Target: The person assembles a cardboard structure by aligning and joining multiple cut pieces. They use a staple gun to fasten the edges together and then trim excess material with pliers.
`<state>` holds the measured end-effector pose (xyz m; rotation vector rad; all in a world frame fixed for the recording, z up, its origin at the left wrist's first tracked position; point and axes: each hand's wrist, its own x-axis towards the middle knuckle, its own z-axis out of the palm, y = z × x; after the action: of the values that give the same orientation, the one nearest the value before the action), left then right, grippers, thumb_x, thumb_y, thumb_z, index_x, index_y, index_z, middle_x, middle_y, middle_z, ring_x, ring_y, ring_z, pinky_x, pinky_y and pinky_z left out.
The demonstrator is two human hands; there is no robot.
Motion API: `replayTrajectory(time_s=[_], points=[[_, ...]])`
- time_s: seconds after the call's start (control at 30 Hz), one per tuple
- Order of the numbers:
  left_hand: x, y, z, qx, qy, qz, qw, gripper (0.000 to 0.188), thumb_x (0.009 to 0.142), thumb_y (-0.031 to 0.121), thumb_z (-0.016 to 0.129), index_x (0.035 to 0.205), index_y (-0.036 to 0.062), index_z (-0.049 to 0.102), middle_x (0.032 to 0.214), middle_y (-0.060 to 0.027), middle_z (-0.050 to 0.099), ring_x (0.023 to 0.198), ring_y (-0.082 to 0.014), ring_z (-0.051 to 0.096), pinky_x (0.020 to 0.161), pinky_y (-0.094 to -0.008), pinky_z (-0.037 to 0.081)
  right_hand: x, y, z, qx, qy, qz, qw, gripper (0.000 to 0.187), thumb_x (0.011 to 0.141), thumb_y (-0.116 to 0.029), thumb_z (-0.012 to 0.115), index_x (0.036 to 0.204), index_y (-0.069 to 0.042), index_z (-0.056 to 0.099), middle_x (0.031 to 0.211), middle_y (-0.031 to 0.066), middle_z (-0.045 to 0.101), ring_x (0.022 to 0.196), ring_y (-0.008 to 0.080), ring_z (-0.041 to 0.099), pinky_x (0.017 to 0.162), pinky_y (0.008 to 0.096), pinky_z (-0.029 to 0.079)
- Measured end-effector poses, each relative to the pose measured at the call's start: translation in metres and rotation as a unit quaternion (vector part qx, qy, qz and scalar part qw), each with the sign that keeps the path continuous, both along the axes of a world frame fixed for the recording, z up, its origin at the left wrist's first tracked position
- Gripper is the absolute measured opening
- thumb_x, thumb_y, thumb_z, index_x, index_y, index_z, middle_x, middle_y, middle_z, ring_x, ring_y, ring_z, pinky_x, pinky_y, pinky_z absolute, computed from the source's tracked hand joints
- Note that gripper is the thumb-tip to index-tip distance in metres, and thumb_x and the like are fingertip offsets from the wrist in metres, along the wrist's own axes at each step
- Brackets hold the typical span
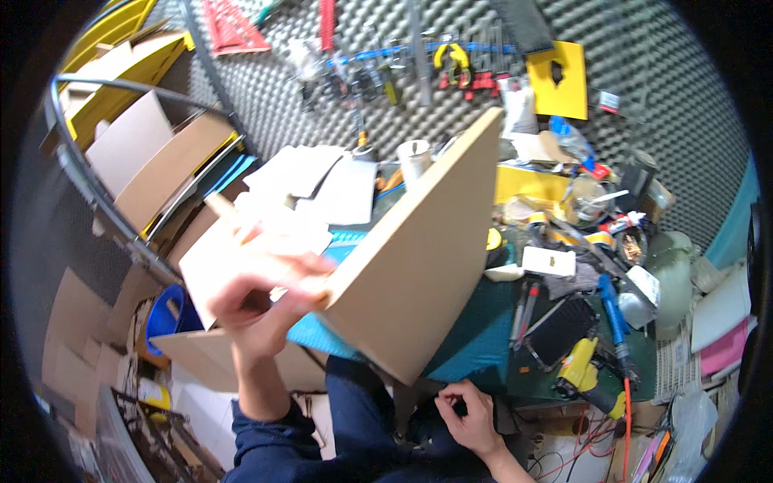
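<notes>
The left sleeve is dark navy, plain, loose and creased, ending partway along the forearm. Above this sleeve, the left hand is bare. Right of the sleeve come a dark navy trouser leg, then the bare right hand and forearm.

The tan board, gripped at its left edge by your left hand, stands tilted across the middle and blocks a straight reach to the white cup behind it. To its right you have a bare strip of teal mat, open from the worktop's front edge inward until the white box and the pens close it off. Farther right, the black tray, yellow tool and blue tool crowd your way. Your right hand has a clear gap from the board's lower corner. On your left, stacked sheets hem you in.
</notes>
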<state>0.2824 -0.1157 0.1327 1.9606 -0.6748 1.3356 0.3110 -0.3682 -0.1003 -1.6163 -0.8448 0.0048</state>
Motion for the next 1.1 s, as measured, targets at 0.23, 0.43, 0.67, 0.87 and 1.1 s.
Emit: replayTrajectory(time_s=[0.23,0.43,0.67,0.87,1.1], points=[[0.005,0.007,0.013,0.117,-0.022,-0.027,0.993,0.015,0.08,0.003,0.075,0.095,0.0056,0.074,0.09,-0.0066,0.074,0.082,-0.0169,0.069,0.079,-0.0311,0.041,-0.027,0.064,-0.022,0.059,0.029,-0.063,0.996,0.029,0.088,-0.011,0.074,0.105,-0.002,0.052,0.082,0.009,0.063,0.068,0.014,0.061,0.062,0.026,0.05],[0.007,0.008,0.012,0.111,-0.034,-0.031,0.993,0.012,0.08,0.006,0.077,0.092,0.0086,0.076,0.089,0.0016,0.075,0.079,-0.0096,0.064,0.078,-0.0252,0.038,-0.036,0.079,-0.042,0.019,0.053,-0.159,0.986,0.034,0.087,0.0,0.073,0.11,0.0,0.047,0.085,0.0089,0.064,0.077,0.0117,0.062,0.07,0.0241,0.051],[0.014,0.01,0.007,0.09,-0.051,-0.115,0.988,0.012,0.084,0.003,0.076,0.095,0.0003,0.075,0.092,-0.0081,0.075,0.083,-0.0124,0.068,0.077,-0.0245,0.052,-0.046,0.095,-0.065,0.151,0.137,-0.181,0.962,0.03,0.089,0.003,0.07,0.111,0.002,0.051,0.101,0.0142,0.069,0.093,0.0162,0.068,0.083,0.0275,0.054],[0.016,0.009,0.007,0.074,-0.059,-0.128,0.987,0.012,0.084,0.002,0.075,0.095,0.0001,0.075,0.09,-0.008,0.075,0.082,-0.0137,0.071,0.078,-0.0247,0.056,-0.051,0.106,-0.076,0.27,0.161,-0.14,0.939,0.017,0.093,0.007,0.063,0.104,0.002,0.051,0.106,0.0194,0.069,0.098,0.0212,0.069,0.09,0.0307,0.054],[0.021,0.006,0.01,0.075,-0.151,-0.187,0.968,0.009,0.084,0.003,0.074,0.092,0.0001,0.074,0.086,-0.0078,0.074,0.077,-0.0147,0.072,0.072,-0.025,0.056,-0.053,0.107,-0.075,0.254,0.152,-0.154,0.943,0.017,0.093,0.007,0.062,0.103,0.002,0.05,0.106,0.0192,0.069,0.097,0.0205,0.069,0.089,0.0307,0.055]])
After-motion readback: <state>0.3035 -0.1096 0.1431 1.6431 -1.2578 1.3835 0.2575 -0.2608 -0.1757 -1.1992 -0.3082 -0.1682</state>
